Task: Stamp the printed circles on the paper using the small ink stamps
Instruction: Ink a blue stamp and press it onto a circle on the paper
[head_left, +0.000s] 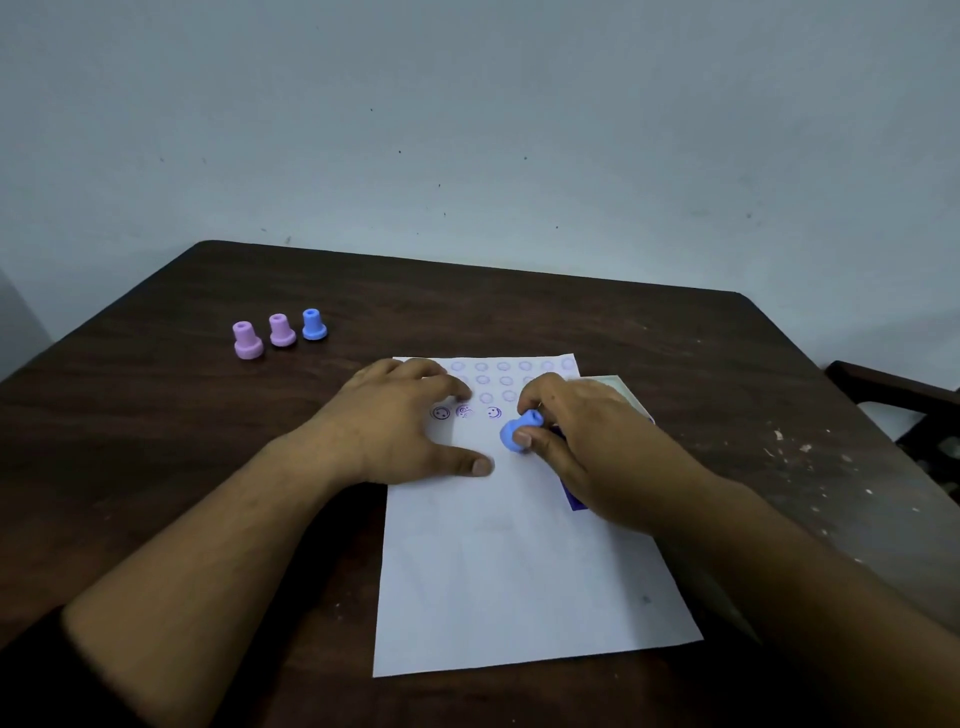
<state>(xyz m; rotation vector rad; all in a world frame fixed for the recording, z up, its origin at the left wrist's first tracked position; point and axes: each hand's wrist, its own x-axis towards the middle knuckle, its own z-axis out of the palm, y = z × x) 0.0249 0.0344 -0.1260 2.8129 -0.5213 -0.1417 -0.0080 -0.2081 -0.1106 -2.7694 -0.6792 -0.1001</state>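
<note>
A white sheet of paper (519, 561) lies on the dark wooden table, with rows of faint printed circles (493, 379) along its far end. Three circles in the nearest row carry purple stamped faces (465, 412). My left hand (395, 431) rests flat on the paper's left edge, fingers spread, holding nothing. My right hand (587, 441) grips a small blue stamp (519, 434), tilted on its side just right of the stamped faces. Whether the stamp touches the paper is unclear.
Two pink stamps (247, 340) (281, 330) and a blue stamp (314, 325) stand in a row at the far left of the table (156, 441). A dark purple ink pad (574, 499) peeks from under my right hand. A chair (893, 395) stands at the right.
</note>
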